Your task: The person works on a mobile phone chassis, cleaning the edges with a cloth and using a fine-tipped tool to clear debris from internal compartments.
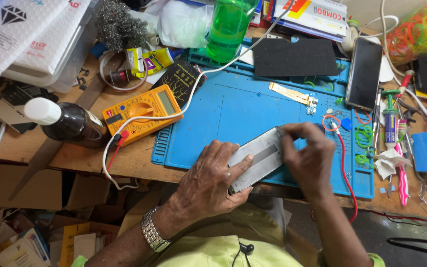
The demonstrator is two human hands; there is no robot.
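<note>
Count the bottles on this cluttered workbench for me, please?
2. A dark bottle with a white cap lies at the left beside the orange multimeter; a green bottle stands at the top. Clutter may hide others.

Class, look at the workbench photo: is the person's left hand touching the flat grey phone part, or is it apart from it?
Touching. The head view shows the left hand with its fingers lying across the near end of the grey phone part; the right hand pinches its far end.

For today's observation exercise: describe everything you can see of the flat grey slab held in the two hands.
The grey slab is a thin, flat rectangle, metal-looking, with a darker lengthwise band. It lies tilted over the near edge of the blue mat. The left hand grips its lower end; the right hand pinches its upper end.
</note>
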